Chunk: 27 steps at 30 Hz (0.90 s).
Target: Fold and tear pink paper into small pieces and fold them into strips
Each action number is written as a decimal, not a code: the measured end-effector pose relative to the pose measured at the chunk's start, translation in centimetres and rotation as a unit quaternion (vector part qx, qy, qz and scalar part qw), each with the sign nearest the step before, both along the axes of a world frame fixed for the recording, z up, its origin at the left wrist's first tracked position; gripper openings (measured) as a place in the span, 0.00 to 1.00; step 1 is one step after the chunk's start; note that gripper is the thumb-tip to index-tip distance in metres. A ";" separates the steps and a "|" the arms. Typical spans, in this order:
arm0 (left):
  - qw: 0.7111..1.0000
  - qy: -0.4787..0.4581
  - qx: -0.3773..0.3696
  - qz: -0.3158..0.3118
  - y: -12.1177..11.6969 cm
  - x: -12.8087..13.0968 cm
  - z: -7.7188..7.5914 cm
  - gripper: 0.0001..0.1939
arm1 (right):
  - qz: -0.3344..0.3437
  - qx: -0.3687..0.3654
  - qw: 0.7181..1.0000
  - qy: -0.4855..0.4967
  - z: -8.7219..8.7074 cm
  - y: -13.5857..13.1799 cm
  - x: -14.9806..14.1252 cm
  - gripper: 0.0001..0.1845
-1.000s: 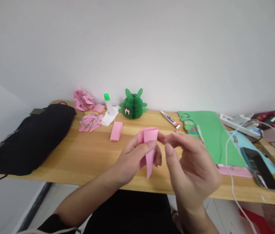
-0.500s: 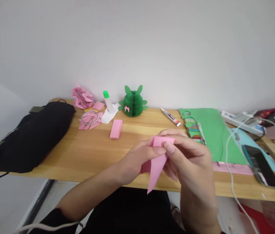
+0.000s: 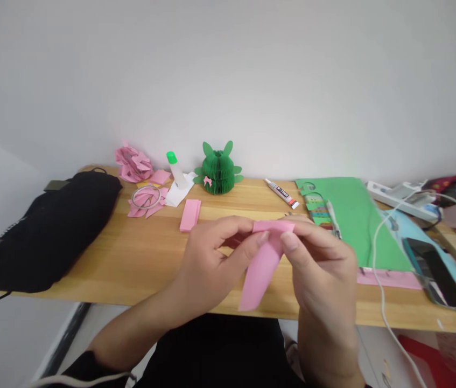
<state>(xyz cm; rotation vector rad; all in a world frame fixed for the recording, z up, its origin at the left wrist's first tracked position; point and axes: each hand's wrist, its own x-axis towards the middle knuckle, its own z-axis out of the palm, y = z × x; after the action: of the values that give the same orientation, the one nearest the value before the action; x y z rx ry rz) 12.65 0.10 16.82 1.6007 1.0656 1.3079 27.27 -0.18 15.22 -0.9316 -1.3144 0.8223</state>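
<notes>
A pink paper strip (image 3: pixel 260 275) is held up over the near part of the desk, its top edge folded over and its long end hanging down to the left. My left hand (image 3: pixel 219 261) pinches the top left of the strip between thumb and fingers. At the top right corner, my right hand (image 3: pixel 320 264) pinches the same strip with its thumb in front. The fingers behind the paper are partly hidden. Just beyond my left hand lies a small stack of folded pink paper (image 3: pixel 190 215).
A green honeycomb-paper figure (image 3: pixel 218 172) stands by the wall, near a glue stick (image 3: pixel 176 171) and pink scraps (image 3: pixel 142 202). A glue tube (image 3: pixel 282 194), green sheet (image 3: pixel 360 226), phone (image 3: pixel 437 275) and white cable (image 3: pixel 383 302) lie right. A black bag (image 3: pixel 50 231) lies left.
My right hand came in and took hold of the strip's right corner. My left hand shifted its grip to the top left, and the paper's top now stretches between both hands.
</notes>
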 end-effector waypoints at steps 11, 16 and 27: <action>0.998 0.001 -0.061 -0.027 0.5 -0.3 0.1 0.08 | 0.059 -0.015 0.998 0.032 -0.1 -0.2 1.0 0.08; 0.994 0.015 -0.090 -0.056 0.3 -0.5 0.5 0.09 | 0.056 -0.020 0.998 0.029 0.3 -0.3 1.2 0.08; 0.988 0.009 -0.110 -0.105 0.1 -0.4 0.9 0.15 | 0.060 -0.048 0.996 0.044 0.3 -1.0 1.5 0.11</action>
<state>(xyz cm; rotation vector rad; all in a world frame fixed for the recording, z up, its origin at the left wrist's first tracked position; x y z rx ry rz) 12.22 0.18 17.73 1.5150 0.9860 1.0036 28.79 -1.18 15.56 -0.8881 -1.2720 1.0153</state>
